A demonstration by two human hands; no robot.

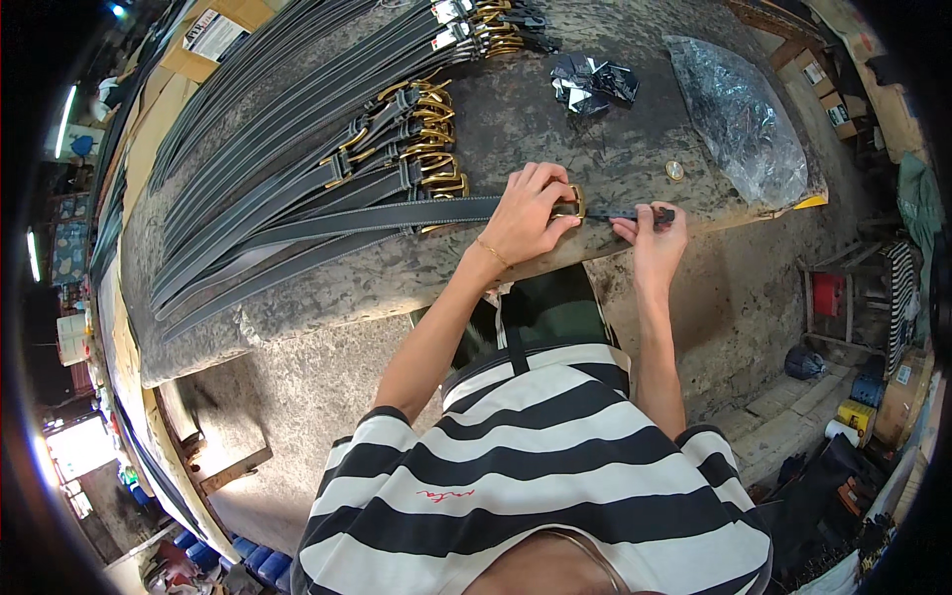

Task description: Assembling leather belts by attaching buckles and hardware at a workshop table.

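My left hand (526, 213) is closed on a dark leather belt (397, 214) with light edge stitching, close to its gold buckle (580, 201). The buckle sticks out just past my fingers, near the table's front edge. To the right of it, my right hand (654, 243) pinches a slim dark tool (666, 215) with a thin shaft pointing at the buckle. Whether the tip touches the buckle is too small to tell. The exact kind of tool does not show. A small round gold tin (674, 171) lies beyond my right hand.
Many similar belts with gold buckles (436, 124) lie across the left of the worn table (297, 322). Small black packets (593, 83) sit at the back. A clear plastic bag (739, 119) lies at the right end. A wooden stool (843, 297) stands on the floor beyond.
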